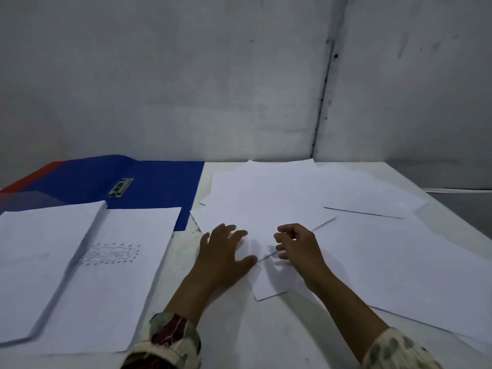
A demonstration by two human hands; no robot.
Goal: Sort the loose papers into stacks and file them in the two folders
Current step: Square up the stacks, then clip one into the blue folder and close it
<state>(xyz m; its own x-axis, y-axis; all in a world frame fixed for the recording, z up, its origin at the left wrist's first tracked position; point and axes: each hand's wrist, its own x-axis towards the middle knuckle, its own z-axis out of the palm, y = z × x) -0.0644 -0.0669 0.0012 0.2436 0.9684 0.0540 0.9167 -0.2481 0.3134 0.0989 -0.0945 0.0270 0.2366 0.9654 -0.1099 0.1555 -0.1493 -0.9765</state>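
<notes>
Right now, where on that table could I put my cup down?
Bare table shows between the drawn sheet and the left hand, and along the near edge between the sleeves. Loose papers crowd the right side.

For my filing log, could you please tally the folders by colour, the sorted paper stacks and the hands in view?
Blue folder: 1
Red folder, mostly hidden under the blue: 1
Sorted paper stacks, left stack and right stack: 2
Hands, left hand and right hand: 2
Total: 6
</notes>
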